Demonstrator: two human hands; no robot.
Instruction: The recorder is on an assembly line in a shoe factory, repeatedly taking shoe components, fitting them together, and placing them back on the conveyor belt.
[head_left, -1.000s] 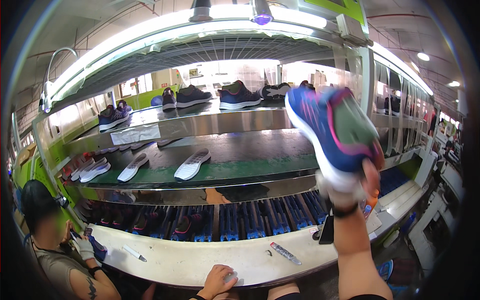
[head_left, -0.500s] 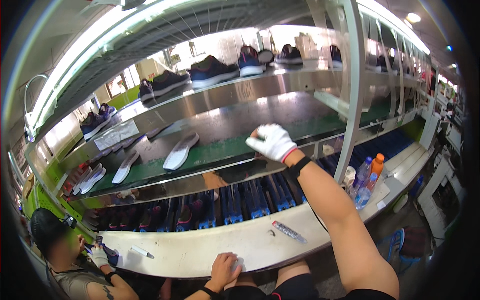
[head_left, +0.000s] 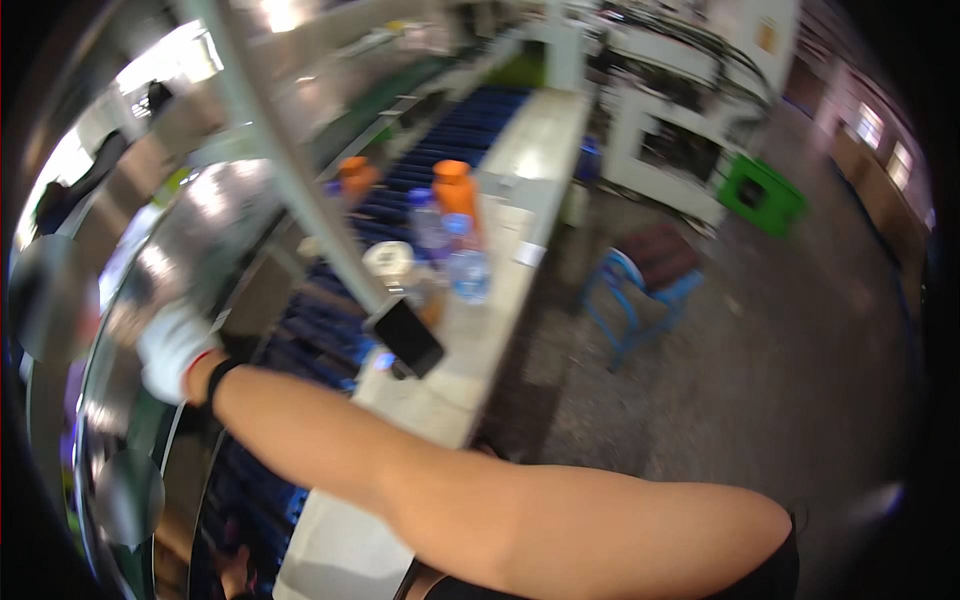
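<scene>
My right arm reaches across to the left. My right hand (head_left: pixel 175 352), in a white glove with a red cuff and a black wristband above it, is over the green conveyor belt beside its metal rim. Motion blur smears its fingers, so I cannot see whether it holds anything. A small bare hand (head_left: pixel 235 572) with something dark at its wrist shows at the bottom left, over the dark blue rack; it seems to be my left hand, and its fingers are too blurred to read. The white ledge (head_left: pixel 330 540) runs beneath my right forearm.
A grey post (head_left: pixel 290 170) stands before me, with a dark phone-like device (head_left: pixel 404 337) at its foot. Orange bottles (head_left: pixel 456 200), clear bottles (head_left: pixel 468 270) and a tape roll (head_left: pixel 388 260) stand nearby. Further right are a blue-framed stool (head_left: pixel 655 260), a green crate (head_left: pixel 762 193) and machinery.
The view has swung far to the right, bringing the stool and crate into plain sight. My gloved right hand now appears far left in the picture, and the co-worker has left the view.
</scene>
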